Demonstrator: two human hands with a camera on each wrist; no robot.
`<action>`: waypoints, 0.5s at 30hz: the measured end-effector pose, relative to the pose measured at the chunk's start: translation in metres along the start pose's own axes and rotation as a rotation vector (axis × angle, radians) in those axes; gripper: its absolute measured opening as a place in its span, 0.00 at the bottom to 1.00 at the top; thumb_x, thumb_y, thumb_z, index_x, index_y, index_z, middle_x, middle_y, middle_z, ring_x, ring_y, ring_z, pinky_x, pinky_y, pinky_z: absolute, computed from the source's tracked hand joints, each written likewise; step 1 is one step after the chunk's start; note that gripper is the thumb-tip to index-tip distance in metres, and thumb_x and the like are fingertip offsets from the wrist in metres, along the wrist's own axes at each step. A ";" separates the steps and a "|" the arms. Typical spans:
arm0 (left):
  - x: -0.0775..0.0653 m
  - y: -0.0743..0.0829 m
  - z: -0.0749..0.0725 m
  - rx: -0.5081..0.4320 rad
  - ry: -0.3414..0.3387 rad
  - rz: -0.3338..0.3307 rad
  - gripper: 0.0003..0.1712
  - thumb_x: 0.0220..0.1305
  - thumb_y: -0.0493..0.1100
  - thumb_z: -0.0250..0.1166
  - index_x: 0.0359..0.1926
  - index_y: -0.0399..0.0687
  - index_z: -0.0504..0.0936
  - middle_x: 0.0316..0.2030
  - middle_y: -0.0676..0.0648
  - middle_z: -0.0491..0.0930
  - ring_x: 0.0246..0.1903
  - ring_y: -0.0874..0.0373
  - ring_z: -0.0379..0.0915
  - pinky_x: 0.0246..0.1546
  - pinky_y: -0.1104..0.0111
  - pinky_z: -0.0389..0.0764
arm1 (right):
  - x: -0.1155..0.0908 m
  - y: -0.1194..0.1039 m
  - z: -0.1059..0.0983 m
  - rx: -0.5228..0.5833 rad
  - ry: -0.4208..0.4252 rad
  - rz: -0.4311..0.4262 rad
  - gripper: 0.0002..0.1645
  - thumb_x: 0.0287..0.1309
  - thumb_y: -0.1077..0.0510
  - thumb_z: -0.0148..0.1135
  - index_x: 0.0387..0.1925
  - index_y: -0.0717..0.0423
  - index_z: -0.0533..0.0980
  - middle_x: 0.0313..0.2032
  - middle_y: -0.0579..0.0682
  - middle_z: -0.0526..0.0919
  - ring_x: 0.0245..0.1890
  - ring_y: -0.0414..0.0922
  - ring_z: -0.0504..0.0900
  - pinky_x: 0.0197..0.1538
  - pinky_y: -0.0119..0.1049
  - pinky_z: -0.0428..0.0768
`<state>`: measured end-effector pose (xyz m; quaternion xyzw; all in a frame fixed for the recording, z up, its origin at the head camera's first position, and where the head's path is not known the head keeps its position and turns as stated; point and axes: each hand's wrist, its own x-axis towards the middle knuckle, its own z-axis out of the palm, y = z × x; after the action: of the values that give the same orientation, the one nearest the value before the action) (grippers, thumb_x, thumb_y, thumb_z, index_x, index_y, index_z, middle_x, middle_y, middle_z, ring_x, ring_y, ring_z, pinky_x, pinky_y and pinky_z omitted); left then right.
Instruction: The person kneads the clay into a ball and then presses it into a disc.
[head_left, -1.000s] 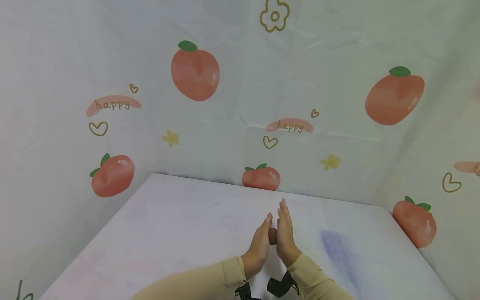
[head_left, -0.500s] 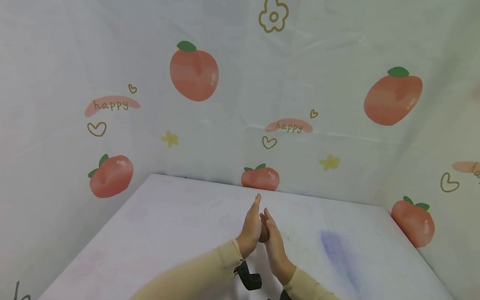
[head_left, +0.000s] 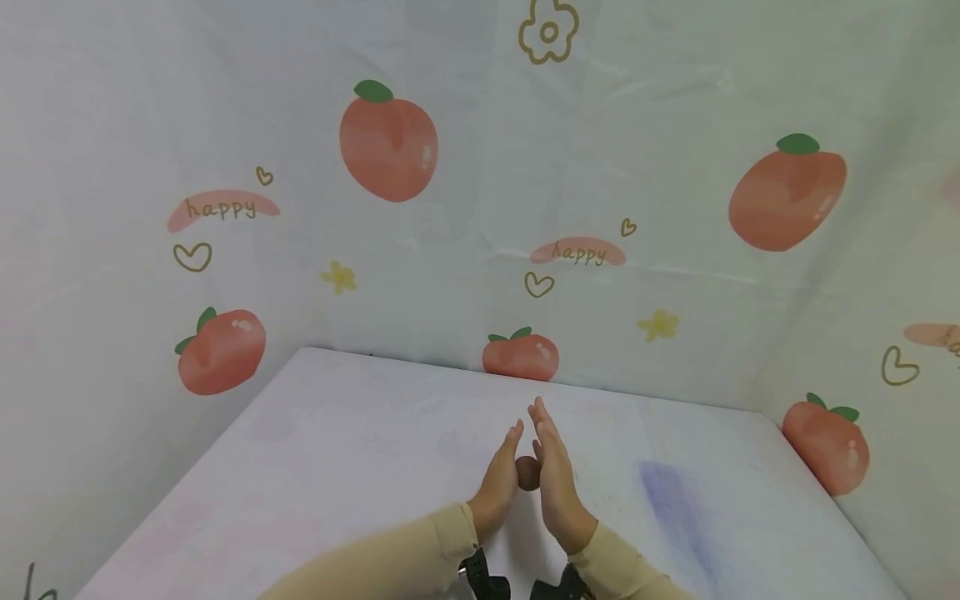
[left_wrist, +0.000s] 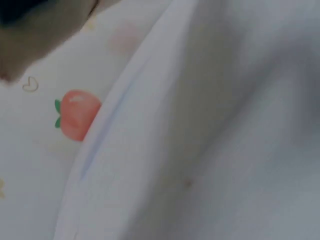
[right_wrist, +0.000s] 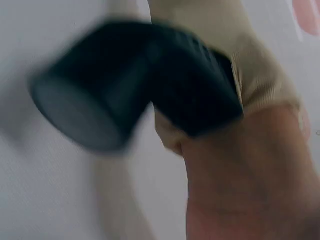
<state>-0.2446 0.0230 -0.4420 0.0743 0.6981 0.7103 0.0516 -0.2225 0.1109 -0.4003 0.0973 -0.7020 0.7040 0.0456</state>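
Observation:
A small round brown ball [head_left: 528, 473], like a lump of clay, sits between the two palms in the head view. My left hand [head_left: 497, 488] lies along its left side with fingers straight and pointing away. On the other side, my right hand [head_left: 558, 485] is flat too, fingers extended, its palm against the ball. The hands are held upright above the table [head_left: 375, 433], fingertips slightly apart. Neither wrist view shows the ball. The right wrist view has a wrist [right_wrist: 245, 170] close up, with a beige sleeve and a blurred black wrist camera [right_wrist: 135, 85].
White cloth printed with peaches, hearts and flowers hangs behind the table and at its sides. A blue-violet smear [head_left: 678, 508] marks the tabletop right of the hands. Black wrist cameras [head_left: 491, 579] hang beneath the sleeves.
The palms slide back and forth against each other: half a second ago the left hand was further forward, now the right is. The ball stays between them, slightly left of its first position.

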 end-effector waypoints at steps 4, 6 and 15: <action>-0.010 0.002 0.005 -0.013 -0.052 0.038 0.35 0.78 0.58 0.27 0.75 0.42 0.51 0.76 0.42 0.45 0.75 0.44 0.33 0.72 0.44 0.37 | 0.012 0.004 -0.004 -0.027 0.023 -0.022 0.32 0.77 0.52 0.28 0.75 0.61 0.45 0.76 0.57 0.46 0.76 0.52 0.40 0.75 0.55 0.42; -0.015 0.004 0.007 -0.035 -0.059 0.042 0.35 0.78 0.57 0.27 0.75 0.41 0.50 0.76 0.42 0.44 0.75 0.44 0.33 0.72 0.44 0.36 | 0.018 0.007 -0.006 -0.043 0.037 -0.026 0.32 0.77 0.53 0.27 0.75 0.62 0.44 0.76 0.58 0.44 0.76 0.53 0.39 0.75 0.55 0.42; -0.020 0.033 0.008 -0.111 -0.052 0.092 0.34 0.78 0.56 0.27 0.76 0.44 0.48 0.76 0.44 0.42 0.76 0.48 0.31 0.73 0.47 0.35 | 0.023 0.030 -0.010 -0.067 0.038 0.048 0.33 0.77 0.51 0.28 0.76 0.61 0.41 0.76 0.57 0.39 0.76 0.55 0.35 0.75 0.56 0.39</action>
<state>-0.2223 0.0262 -0.4099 0.1219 0.6519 0.7473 0.0411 -0.2514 0.1185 -0.4246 0.0651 -0.7264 0.6827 0.0453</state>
